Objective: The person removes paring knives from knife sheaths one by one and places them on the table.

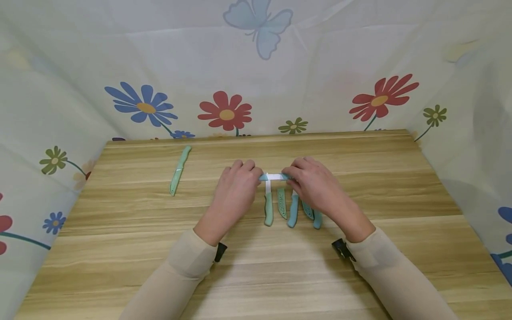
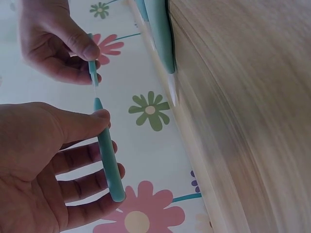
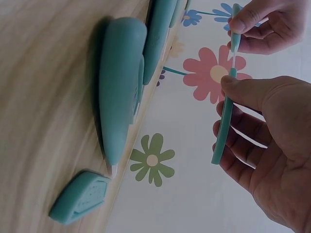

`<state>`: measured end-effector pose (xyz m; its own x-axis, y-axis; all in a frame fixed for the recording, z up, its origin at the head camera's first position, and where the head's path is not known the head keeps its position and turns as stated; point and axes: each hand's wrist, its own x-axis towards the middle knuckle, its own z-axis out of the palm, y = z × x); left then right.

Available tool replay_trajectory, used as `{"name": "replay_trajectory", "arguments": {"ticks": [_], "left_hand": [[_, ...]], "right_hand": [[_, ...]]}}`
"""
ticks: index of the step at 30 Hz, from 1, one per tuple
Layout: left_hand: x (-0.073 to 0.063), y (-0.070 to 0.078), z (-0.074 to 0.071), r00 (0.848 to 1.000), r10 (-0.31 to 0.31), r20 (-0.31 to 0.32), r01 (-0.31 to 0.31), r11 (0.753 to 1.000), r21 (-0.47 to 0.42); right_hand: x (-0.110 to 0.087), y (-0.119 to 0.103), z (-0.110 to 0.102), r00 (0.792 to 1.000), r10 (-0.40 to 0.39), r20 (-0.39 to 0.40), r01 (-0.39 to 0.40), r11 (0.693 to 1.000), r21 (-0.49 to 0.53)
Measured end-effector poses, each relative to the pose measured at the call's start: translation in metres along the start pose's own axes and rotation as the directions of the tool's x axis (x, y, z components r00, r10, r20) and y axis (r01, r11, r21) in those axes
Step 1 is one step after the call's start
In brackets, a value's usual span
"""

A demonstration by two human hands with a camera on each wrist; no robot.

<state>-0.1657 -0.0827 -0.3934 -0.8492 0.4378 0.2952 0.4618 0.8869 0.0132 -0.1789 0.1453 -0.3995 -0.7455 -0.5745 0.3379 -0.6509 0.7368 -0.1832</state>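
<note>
My left hand point(image 1: 240, 184) grips the blue handle point(image 2: 111, 160) of a small knife between thumb and fingers. With my right hand point(image 1: 314, 180) I pinch a blue blade sheath point(image 3: 223, 121). Between the two hands a white blade point(image 1: 274, 177) shows, its far end hidden in the sheath. Both pieces are held level in line, above the table. Below them lie a green knife point(image 1: 269, 209) with a bare white blade, a green sheath point(image 1: 282, 204) and a blue knife point(image 1: 293, 211). Another blue sheath point(image 1: 307, 210) and blue handle point(image 1: 318, 219) are partly covered by my right hand.
A sheathed green knife point(image 1: 180, 171) lies apart at the left of the wooden table point(image 1: 120, 249). Behind and beside the table hangs a white cloth point(image 1: 320, 80) printed with flowers and a butterfly. Black straps point(image 1: 342, 250) circle both wrists.
</note>
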Motion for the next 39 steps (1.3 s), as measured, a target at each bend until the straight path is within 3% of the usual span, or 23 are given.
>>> {"name": "replay_trajectory", "arguments": {"ticks": [39], "left_hand": [[0.0001,-0.0008,-0.0022,1.000,-0.020,0.001,0.020,1.000,-0.006]], "right_hand": [[-0.0011,0.0039,-0.0028,1.000,0.015,-0.001,-0.015,1.000,0.000]]}}
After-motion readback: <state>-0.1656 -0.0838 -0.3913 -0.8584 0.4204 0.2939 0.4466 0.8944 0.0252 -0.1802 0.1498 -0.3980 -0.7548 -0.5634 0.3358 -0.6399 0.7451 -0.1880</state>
